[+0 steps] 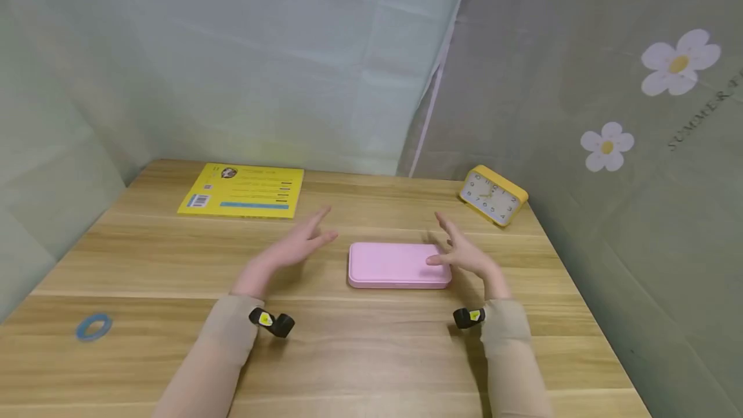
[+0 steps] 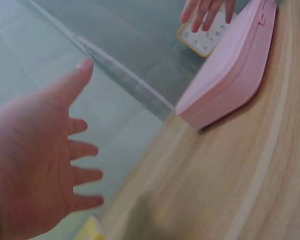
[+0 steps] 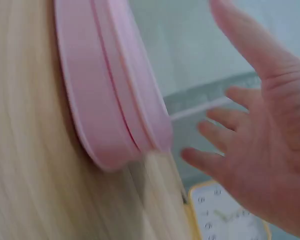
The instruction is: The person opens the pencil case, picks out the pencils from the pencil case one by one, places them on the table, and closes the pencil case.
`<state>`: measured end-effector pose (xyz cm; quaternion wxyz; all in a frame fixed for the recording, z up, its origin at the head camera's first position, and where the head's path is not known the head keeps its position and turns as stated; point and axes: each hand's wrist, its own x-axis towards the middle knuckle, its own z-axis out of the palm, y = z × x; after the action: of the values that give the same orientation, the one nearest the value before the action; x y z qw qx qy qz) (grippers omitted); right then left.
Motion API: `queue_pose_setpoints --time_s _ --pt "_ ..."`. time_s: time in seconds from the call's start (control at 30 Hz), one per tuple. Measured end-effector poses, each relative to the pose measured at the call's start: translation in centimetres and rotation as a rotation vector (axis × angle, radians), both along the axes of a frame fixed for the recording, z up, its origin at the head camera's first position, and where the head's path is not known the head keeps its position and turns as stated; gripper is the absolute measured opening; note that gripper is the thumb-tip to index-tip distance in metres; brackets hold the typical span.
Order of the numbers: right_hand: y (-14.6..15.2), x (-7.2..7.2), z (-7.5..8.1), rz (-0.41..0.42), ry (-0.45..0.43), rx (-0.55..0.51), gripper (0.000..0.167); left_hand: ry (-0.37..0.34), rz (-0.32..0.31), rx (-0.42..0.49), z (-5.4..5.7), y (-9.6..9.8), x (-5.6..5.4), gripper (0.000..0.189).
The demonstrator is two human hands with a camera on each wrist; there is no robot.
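Note:
A pink case (image 1: pixel 395 264), closed and shaped like a pencil box, lies flat near the middle of the wooden table. My left hand (image 1: pixel 295 245) hovers to its left, apart from it, thumb and fingers spread. In the left wrist view the left palm (image 2: pixel 32 160) holds nothing. Over the case's right end is my right hand (image 1: pixel 464 253), its thumb overlapping the lid in the head view. The right wrist view shows a gap between the right hand (image 3: pixel 270 145) and the case (image 3: pixel 97 85), with the fingers extended.
A yellow book (image 1: pixel 249 192) lies at the back left of the table. At the back right stands a yellow alarm clock (image 1: pixel 493 197), tilted. A blue ring (image 1: pixel 93 327), perhaps a tape roll, lies at the front left. Curtains (image 1: pixel 278 69) hang behind the table and along its sides.

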<state>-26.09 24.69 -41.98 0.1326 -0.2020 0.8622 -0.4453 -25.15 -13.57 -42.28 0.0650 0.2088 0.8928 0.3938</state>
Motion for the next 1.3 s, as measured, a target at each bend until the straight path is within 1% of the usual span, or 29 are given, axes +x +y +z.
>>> queue_pose_setpoints --time_s 0.07,0.13,0.27,0.4,0.47,0.57,0.67,0.73,0.83,0.97,1.1,1.3 --pt "1.0 -0.1 -0.2 0.061 -0.07 -0.041 0.117 -0.031 -0.014 0.034 -0.4 0.0 -0.1 0.081" --pt "1.7 -0.1 -0.4 0.104 -0.12 -0.055 0.118 -0.062 -0.023 0.06 -0.9 0.0 -0.2 0.087" --pt "2.7 0.0 -0.9 0.159 -0.178 -0.046 0.12 -0.123 -0.056 0.099 -1.4 0.6 -0.1 0.099" --pt "3.1 0.0 -1.4 0.207 -0.22 -0.068 0.121 -0.158 -0.111 0.154 -1.7 1.5 0.0 0.106" --pt "3.2 0.0 -1.7 0.221 -0.223 -0.071 0.12 -0.17 -0.132 0.166 -1.7 1.9 0.0 0.108" --pt "3.1 -0.1 -2.2 0.228 -0.222 -0.075 0.119 -0.189 -0.146 0.154 -1.7 2.5 0.1 0.11" --pt "3.1 -0.1 -2.5 0.233 -0.212 -0.07 0.118 -0.205 -0.146 0.127 -1.9 3.1 0.3 0.109" --pt "3.1 -0.1 -2.6 0.234 -0.209 -0.069 0.118 -0.197 -0.152 0.115 -2.1 3.4 0.4 0.107" --pt "3.1 0.0 -2.6 0.223 -0.212 -0.061 0.118 -0.163 -0.166 0.105 -2.4 3.9 0.5 0.103" --pt "3.1 0.2 -2.8 0.213 -0.216 -0.073 0.118 -0.1 -0.164 0.076 -2.7 4.5 0.6 0.101" --pt "3.3 0.3 -3.1 0.21 -0.226 -0.103 0.117 -0.073 -0.152 0.043 -2.7 5.0 0.8 0.101" --pt "3.3 0.1 -3.3 0.217 -0.227 -0.132 0.115 -0.069 -0.15 0.037 -2.6 5.2 0.8 0.103"
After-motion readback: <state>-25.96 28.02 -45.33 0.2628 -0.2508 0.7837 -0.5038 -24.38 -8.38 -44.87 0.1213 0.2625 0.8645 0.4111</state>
